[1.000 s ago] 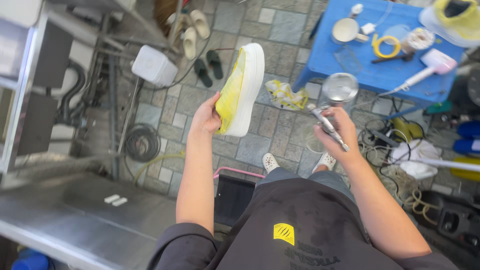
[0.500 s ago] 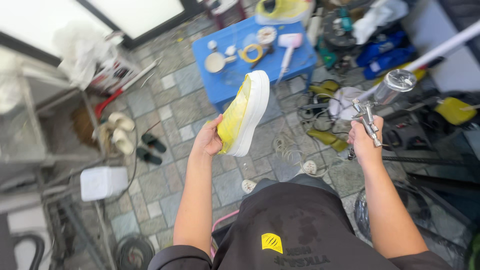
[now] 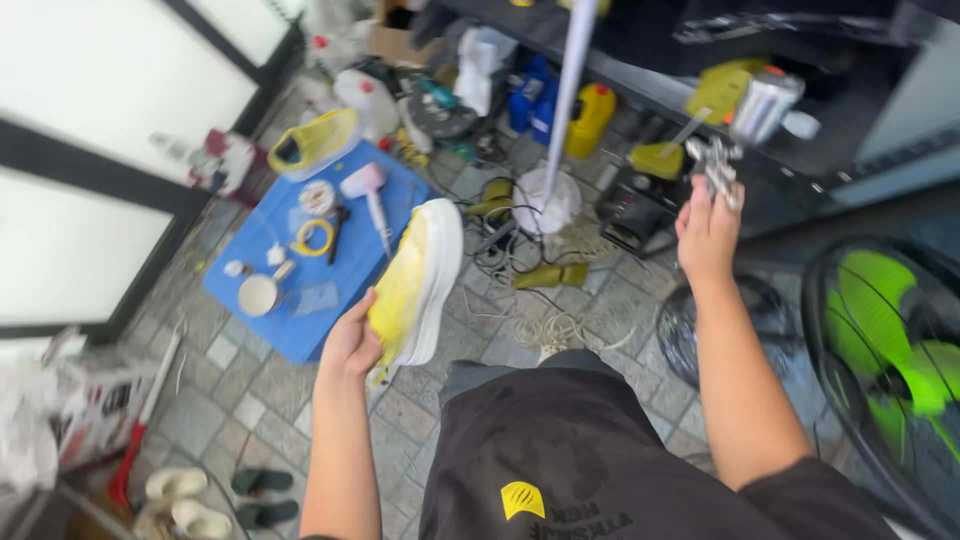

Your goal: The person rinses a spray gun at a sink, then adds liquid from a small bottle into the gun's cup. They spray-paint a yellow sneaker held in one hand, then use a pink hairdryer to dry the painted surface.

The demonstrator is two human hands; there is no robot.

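My left hand (image 3: 352, 345) grips a yellow sneaker with a thick white sole (image 3: 418, 282) by its heel end, sole turned to the right, held out over the tiled floor. My right hand (image 3: 708, 232) is raised to the right and closed on a metal spray gun (image 3: 738, 135) with a shiny cup on top. The two hands are well apart. Below them I see my dark shirt with a small yellow patch.
A low blue table (image 3: 300, 330) at left carries a second yellow shoe (image 3: 313, 142), a pink hair dryer (image 3: 369, 196), a cup and tape rolls. Cans, jugs and tangled cords litter the floor beyond. A green-bladed fan (image 3: 888, 365) stands at right. Sandals lie at bottom left.
My view has swung round, so the blue table now lies at left and the fan appears at right. The spray gun hand has risen further from the shoe. Both grips are unchanged.
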